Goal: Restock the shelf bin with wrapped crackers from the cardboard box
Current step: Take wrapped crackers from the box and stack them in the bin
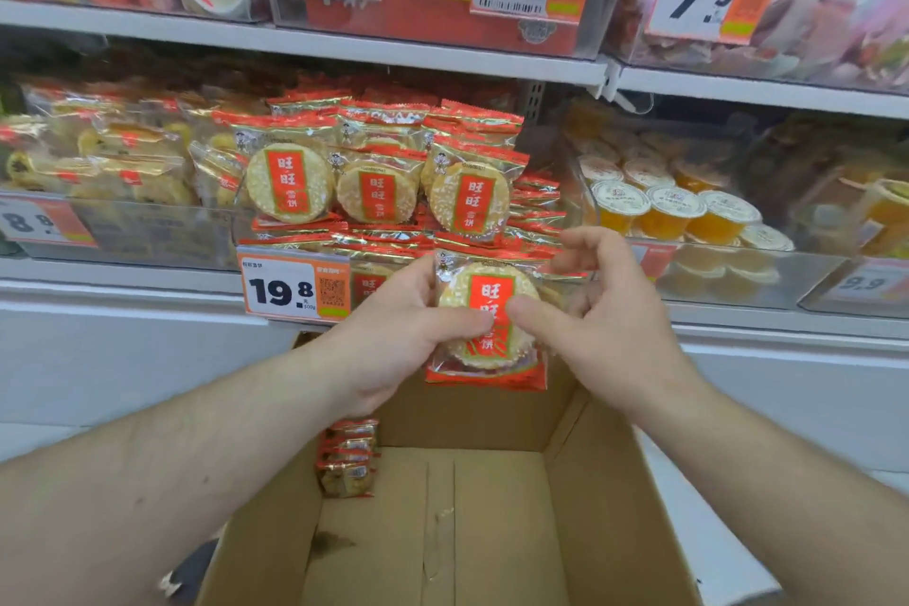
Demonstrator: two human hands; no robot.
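I saw the box (pixel 492 507) lying nearest with a few packs (pixel 348 460) in its far-left corner, while above it my left hand (pixel 393 330) gripped a cracker stack (pixel 484 325), my right hand (pixel 605 310) thumbing its front with fingers loosely curled, before the full bin (pixel 383 192).

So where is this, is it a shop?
Most likely a shop's snack aisle: shelves carry price tags, and clear bins hold wrapped crackers and jelly cups.
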